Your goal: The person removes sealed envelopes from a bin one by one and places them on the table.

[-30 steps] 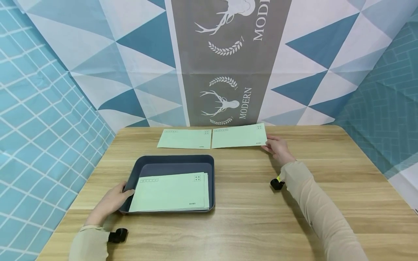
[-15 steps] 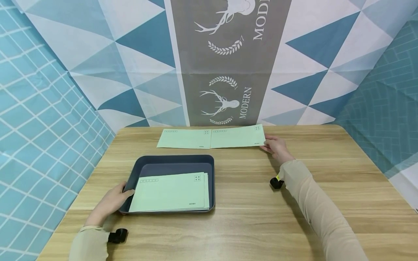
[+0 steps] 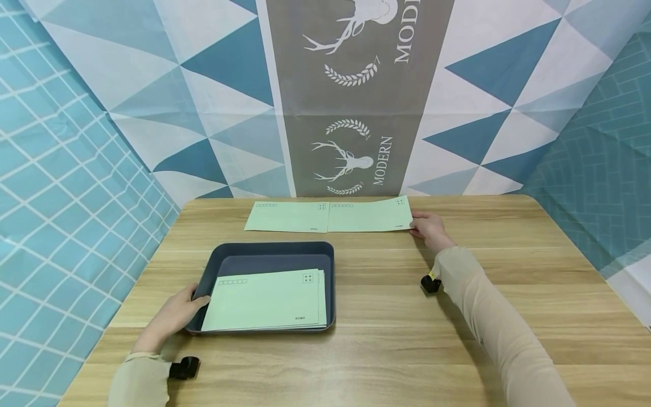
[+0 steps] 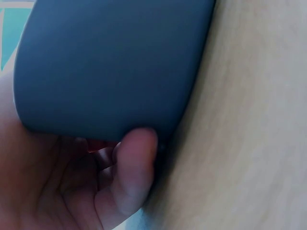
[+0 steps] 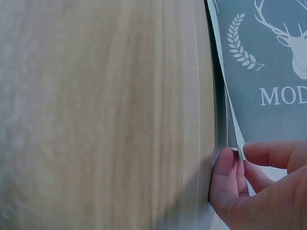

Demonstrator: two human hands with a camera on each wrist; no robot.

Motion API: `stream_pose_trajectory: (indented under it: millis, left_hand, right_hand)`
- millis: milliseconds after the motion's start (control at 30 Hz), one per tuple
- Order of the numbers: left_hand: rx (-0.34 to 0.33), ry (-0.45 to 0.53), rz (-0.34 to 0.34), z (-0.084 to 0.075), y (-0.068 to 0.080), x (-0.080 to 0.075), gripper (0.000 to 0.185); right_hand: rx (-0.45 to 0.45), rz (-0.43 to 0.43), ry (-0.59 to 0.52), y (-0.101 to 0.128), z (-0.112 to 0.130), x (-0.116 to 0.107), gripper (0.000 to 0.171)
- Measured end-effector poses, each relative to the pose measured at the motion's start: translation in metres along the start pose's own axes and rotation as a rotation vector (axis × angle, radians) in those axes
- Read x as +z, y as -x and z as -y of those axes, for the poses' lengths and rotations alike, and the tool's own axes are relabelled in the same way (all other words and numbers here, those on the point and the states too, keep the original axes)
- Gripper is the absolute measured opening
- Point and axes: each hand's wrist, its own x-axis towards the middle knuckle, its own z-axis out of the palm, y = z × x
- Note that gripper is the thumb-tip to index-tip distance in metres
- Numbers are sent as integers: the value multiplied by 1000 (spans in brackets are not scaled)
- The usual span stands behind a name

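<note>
At the back of the table, my right hand (image 3: 431,230) pinches the right end of a pale green envelope (image 3: 370,216) between thumb and fingers. That end is raised, and in the right wrist view the envelope (image 5: 232,110) shows edge-on above the wood. Its left end meets a second green envelope (image 3: 287,217) lying flat. My left hand (image 3: 172,316) grips the left side of a dark blue tray (image 3: 264,247), thumb over the rim. In the left wrist view, fingers curl against the tray's outer wall (image 4: 110,72). A stack of green envelopes (image 3: 261,299) lies in the tray.
The wooden table (image 3: 376,345) runs back to a patterned cloth backdrop (image 3: 351,107). Blue patterned cloth (image 3: 66,186) hangs on the left, with more on the right. Each wrist carries a small black camera, such as the right camera (image 3: 430,284).
The right hand has shifted slightly left with its envelope, closing the gap to the flat one. The envelope's raised end has come down a little. The left hand and tray stay put.
</note>
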Motion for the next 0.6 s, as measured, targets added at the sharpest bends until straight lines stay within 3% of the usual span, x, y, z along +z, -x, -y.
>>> stream_pose_trajectory:
  millis: [333, 600]
  left_hand:
    - [4, 9, 0, -1, 1, -1, 61]
    - [8, 3, 8, -1, 0, -1, 64]
  right_hand:
    - [12, -1, 116, 2, 5, 3, 49]
    - [53, -6, 90, 5, 11, 6, 48]
